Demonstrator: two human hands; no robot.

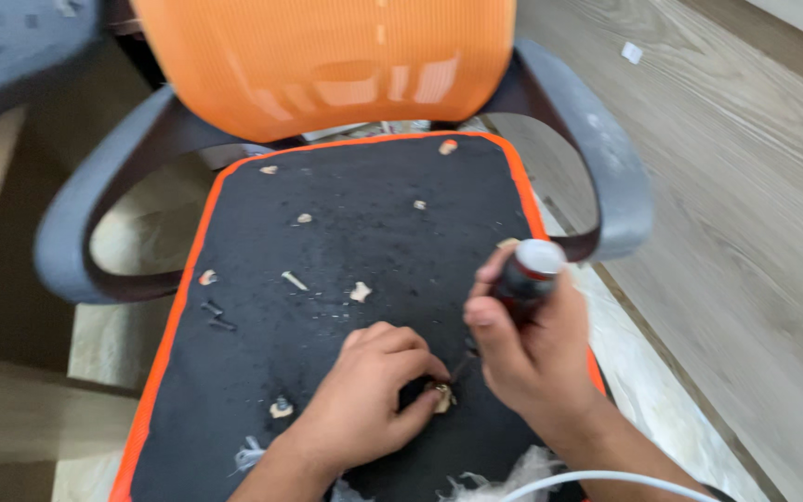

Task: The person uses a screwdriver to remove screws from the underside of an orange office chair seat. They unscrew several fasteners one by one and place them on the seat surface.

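Below, one orange-backed chair carried a black seat strewn with roughly nine pale scraps and two dark screws. The right hand gripped a dark white-capped tool; the left hand pinched one pale scrap beside it.

Both forearms are bare, without sleeves, and the left hand and right hand wear no gloves.

Matt black fabric seat with orange trim, orange mesh backrest, smooth grey plastic armrests, wood-grain floor, glossy dark tool handle.
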